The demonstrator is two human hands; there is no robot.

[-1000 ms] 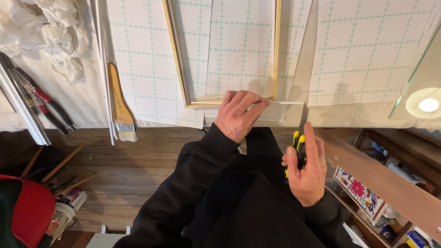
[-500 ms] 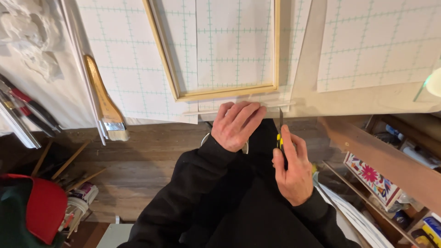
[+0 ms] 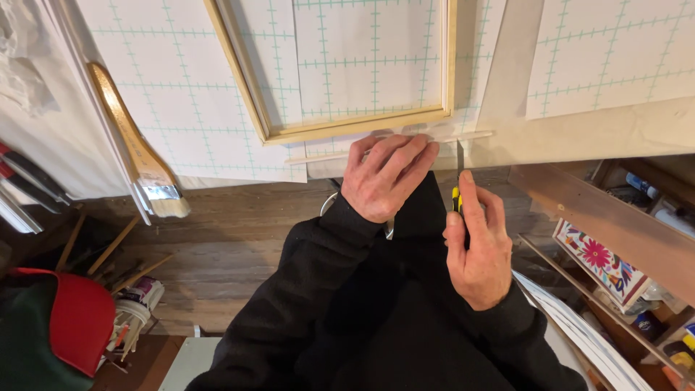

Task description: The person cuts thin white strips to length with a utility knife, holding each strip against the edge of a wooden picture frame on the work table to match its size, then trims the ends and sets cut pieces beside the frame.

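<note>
Head view: left hand (image 3: 387, 177) lies flat, fingers spread, pinning a thin wood strip (image 3: 391, 145) at the table (image 3: 615, 137) edge, six o'clock of the frame (image 3: 347, 130). Right hand (image 3: 478, 242) grips a yellow-black knife (image 3: 457, 181), blade on the strip at three o'clock; cut seemingly unfinished.

One head-worn view, looking steeply down.

The camera sits above the person's own black sleeves and faces the near edge of the bench (image 3: 594, 145), close enough that both hands fill the middle. The wooden floor (image 3: 217, 246) shows below the edge, and a shelf (image 3: 615, 239) lies at the right. There is no second view.
</note>
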